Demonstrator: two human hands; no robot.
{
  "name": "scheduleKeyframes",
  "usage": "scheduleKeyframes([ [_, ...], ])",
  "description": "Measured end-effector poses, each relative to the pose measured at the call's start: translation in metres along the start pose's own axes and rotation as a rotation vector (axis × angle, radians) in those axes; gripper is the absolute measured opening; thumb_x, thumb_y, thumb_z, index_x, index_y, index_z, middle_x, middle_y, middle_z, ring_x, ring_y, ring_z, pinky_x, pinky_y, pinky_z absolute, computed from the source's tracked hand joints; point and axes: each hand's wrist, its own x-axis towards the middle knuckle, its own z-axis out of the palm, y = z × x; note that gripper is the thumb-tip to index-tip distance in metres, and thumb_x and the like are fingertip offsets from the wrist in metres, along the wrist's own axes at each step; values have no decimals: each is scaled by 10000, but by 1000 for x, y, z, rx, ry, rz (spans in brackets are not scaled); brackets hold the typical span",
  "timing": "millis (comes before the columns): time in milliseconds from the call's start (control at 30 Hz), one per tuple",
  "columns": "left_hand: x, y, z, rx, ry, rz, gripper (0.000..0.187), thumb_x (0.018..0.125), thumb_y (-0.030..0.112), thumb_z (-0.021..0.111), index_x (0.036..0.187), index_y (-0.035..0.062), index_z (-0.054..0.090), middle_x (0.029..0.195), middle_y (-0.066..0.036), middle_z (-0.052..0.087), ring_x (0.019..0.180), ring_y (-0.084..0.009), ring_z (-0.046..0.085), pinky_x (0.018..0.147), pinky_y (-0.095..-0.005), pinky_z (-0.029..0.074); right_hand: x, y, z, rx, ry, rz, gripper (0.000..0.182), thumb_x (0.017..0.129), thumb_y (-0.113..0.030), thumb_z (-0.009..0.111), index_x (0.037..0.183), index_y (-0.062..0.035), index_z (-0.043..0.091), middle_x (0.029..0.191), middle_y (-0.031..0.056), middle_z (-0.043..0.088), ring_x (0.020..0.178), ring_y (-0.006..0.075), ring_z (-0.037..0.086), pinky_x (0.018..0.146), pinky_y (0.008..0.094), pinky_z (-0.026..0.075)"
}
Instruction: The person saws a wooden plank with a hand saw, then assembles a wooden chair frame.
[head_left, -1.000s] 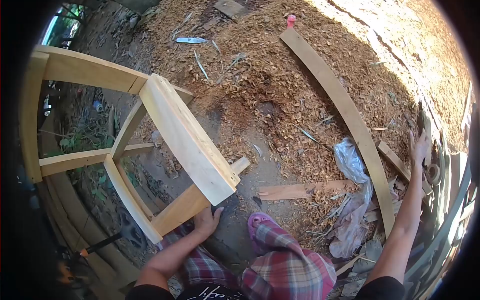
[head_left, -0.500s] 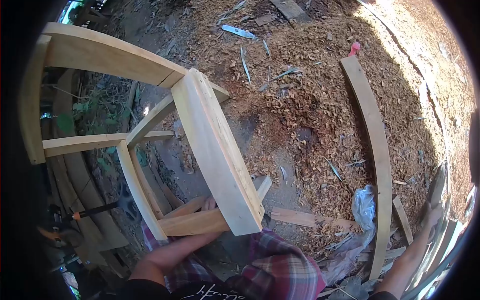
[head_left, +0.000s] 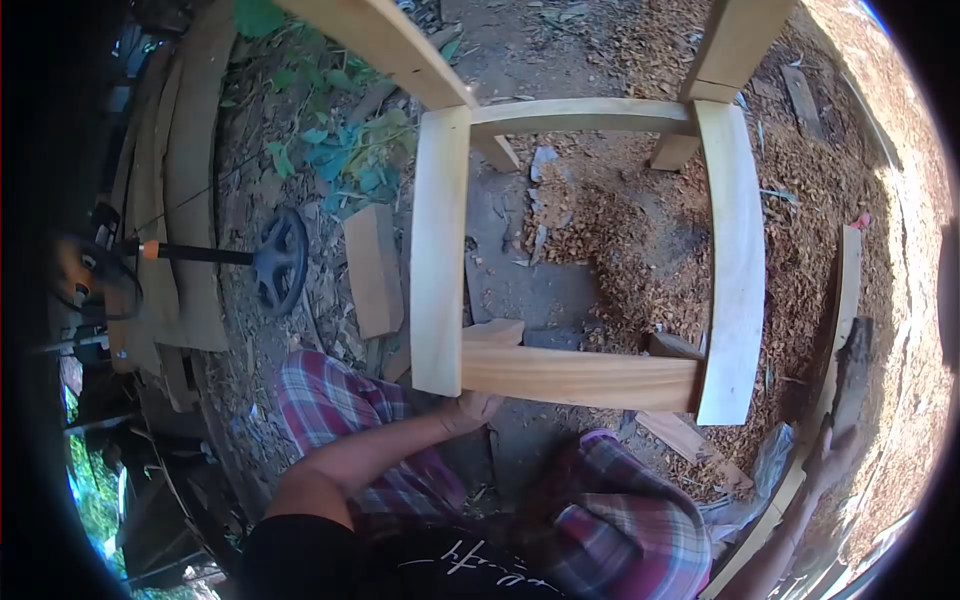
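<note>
A pale wooden frame with two long side pieces and several joined bars stands before my knees. At its near left corner, my left hand grips it from below, close to the front crossbar; some of its fingers are hidden. Off to the right, my right hand is closed around the lower end of a rough, dark piece of wood, which points away from me. Under that hand runs a long, curved wooden strip lying on the ground.
Wood shavings cover much of the ground. A short wood block lies left of the frame, beside green leaves. A tool with a black wheel lies farther left, near long boards. Clear plastic lies at right.
The frame has turned and shifted right in view, now more squarely before me. My right hand has come from the pile at the far right with the dark piece of wood in it.
</note>
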Motion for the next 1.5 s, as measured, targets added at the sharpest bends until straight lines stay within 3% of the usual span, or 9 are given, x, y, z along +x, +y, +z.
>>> scheduleKeyframes([
  [167, 7, -47, -111, 270, 57, -326, 513, 835, 312, 679, 1238, 51, 500, 1250, -180, 468, 1170, -388, 429, 996, -503, 319, -15, -151, 30, 255, -142, -218, 571, 815, -309, 713, 1239, 24, 525, 1121, 211, 565, 1040, 392, 546, 906, 463, 438],
  [267, 18, -137, -126, 477, 297, -890, 996, 720, 578, 743, 1464, 113, 272, 1345, -232, 399, 1295, -381, 357, 1029, -510, 318, -24, -199, 38, 119, -173, -309, 487, 850, -299, 626, 1286, -109, 522, 1191, 152, 570, 1122, 367, 515, 934, 483, 412],
  [367, 30, -197, -144, 307, 245, -1193, 1174, 623, 620, 778, 1509, 141, 176, 1367, -253, 376, 1318, -391, 345, 1058, -512, 308, -45, -198, 43, -48, -255, -226, 734, 799, -185, 668, 1454, -192, 338, 1341, 130, 470, 1254, 373, 429, 979, 555, 366],
  [567, 21, -237, -129, 145, 281, -1066, 1099, 611, 461, 813, 1481, 135, 225, 1359, -234, 372, 1299, -395, 353, 1067, -506, 308, -49, -191, 40, -47, -327, -86, 786, 783, -285, 728, 1457, -207, 332, 1297, 157, 477, 1210, 385, 448, 961, 563, 370],
  [800, 26, -130, -157, 87, 314, -476, 1020, 579, 239, 845, 1430, 116, 296, 1340, -204, 368, 1272, -383, 355, 1077, -501, 301, -47, -185, 54, -58, -283, -80, 789, 772, -325, 744, 1451, -218, 358, 1273, 153, 494, 1209, 378, 448, 975, 543, 359],
  [1000, 55, -94, -150, 92, 122, -208, 1019, 569, 249, 856, 1409, 56, 312, 1323, -192, 377, 1253, -374, 372, 1082, -478, 307, -49, -195, 46, -28, -253, -83, 786, 751, -293, 755, 1438, -209, 383, 1248, 140, 509, 1155, 350, 464, 969, 489, 340],
  [1233, 106, -94, -128, 127, -69, -229, 1032, 559, 296, 864, 1401, 33, 328, 1310, -192, 389, 1241, -373, 392, 1089, -466, 309, -50, -202, 38, 32, -208, -110, 740, 769, -343, 731, 1419, -195, 410, 1194, 125, 523, 1151, 329, 460, 987, 475, 319],
  [1300, 134, -79, -113, 97, -146, 140, 1040, 553, 331, 856, 1409, 62, 331, 1343, -202, 361, 1249, -391, 382, 1088, -462, 313, -49, -204, 35, 42, -219, -103, 735, 773, -349, 729, 1418, -192, 412, 1190, 127, 523, 1150, 329, 461, 991, 471, 318],
  [1500, 228, -3, -67, 274, -188, 121, 1029, 504, 331, 859, 1396, 162, 375, 1373, -184, 346, 1312, -379, 322, 1105, -487, 259, -50, -203, 36, 10, -231, -103, 737, 784, -356, 720, 1429, -187, 403, 1174, 131, 521, 1142, 328, 466, 992, 456, 320],
])
